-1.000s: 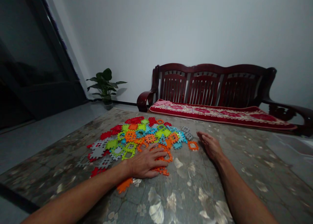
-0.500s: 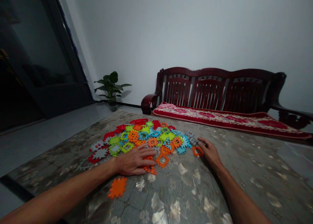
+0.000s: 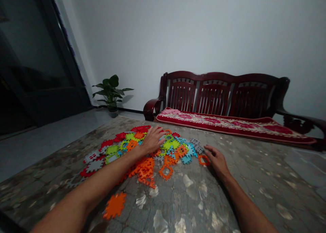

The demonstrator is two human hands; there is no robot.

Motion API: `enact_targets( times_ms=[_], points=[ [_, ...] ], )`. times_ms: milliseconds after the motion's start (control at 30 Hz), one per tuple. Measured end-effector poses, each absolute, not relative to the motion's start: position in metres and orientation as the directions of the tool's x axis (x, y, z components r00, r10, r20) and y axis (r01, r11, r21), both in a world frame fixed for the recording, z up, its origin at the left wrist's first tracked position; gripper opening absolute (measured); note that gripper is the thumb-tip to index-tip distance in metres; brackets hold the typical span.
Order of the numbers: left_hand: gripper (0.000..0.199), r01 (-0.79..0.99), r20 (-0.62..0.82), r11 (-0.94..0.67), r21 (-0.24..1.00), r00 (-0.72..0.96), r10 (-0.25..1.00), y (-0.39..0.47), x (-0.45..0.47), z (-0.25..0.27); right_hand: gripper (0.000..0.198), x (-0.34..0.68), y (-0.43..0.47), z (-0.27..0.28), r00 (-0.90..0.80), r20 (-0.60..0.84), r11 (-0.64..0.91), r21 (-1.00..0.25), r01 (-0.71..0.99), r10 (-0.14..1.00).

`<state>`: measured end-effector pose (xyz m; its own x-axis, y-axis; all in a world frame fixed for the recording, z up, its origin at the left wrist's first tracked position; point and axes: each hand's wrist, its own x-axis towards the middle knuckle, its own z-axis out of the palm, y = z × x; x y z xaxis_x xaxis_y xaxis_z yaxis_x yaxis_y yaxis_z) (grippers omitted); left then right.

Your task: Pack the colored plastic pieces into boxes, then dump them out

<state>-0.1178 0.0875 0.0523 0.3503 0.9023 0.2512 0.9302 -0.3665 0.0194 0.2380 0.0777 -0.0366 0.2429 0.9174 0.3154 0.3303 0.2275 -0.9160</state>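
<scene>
Toothed plastic building tiles in red, green, orange, blue and grey lie in a loose heap on the table. My left hand (image 3: pixel 153 140) reaches over the heap with its fingers spread, above green tiles (image 3: pixel 171 144) and red tiles at the back. Under and beside my left forearm are several orange tiles (image 3: pixel 146 168). My right hand (image 3: pixel 216 160) rests on the table at the heap's right edge, fingers parted. Beside its fingertips sit an orange frame tile (image 3: pixel 203 160) and grey tiles (image 3: pixel 196 144). A solid orange tile (image 3: pixel 114 206) lies apart near the front.
The table has a grey patterned cover (image 3: pixel 188 209). Behind it stands a dark red wooden bench (image 3: pixel 201 90) with a red floral runner (image 3: pixel 229 124). A potted plant (image 3: pixel 110 90) is on the floor at the left, near a dark door frame (image 3: pixel 51 104). A clear plastic container (image 3: pixel 305 165) is at the right.
My left hand has moved away from the front orange tiles to the back of the heap. My right hand stays at the right edge. The view has shifted slightly.
</scene>
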Motion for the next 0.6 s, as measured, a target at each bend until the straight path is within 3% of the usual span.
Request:
enact_targets(
  times_ms=[267, 600],
  points=[
    [0.047, 0.987, 0.080, -0.159, 0.033, 0.156, 0.985, 0.184, -0.097, 0.045, 0.038, 0.238, 0.078, -0.037, 0.234, 0.305, 0.223, -0.921, 0.319, 0.923],
    [0.051, 0.999, -0.056, -0.049, 0.003, 0.049, 0.997, 0.194, -0.119, 0.029, 0.032, 0.236, 0.078, -0.037, 0.222, 0.300, 0.225, -0.924, 0.310, 0.928]
  ],
)
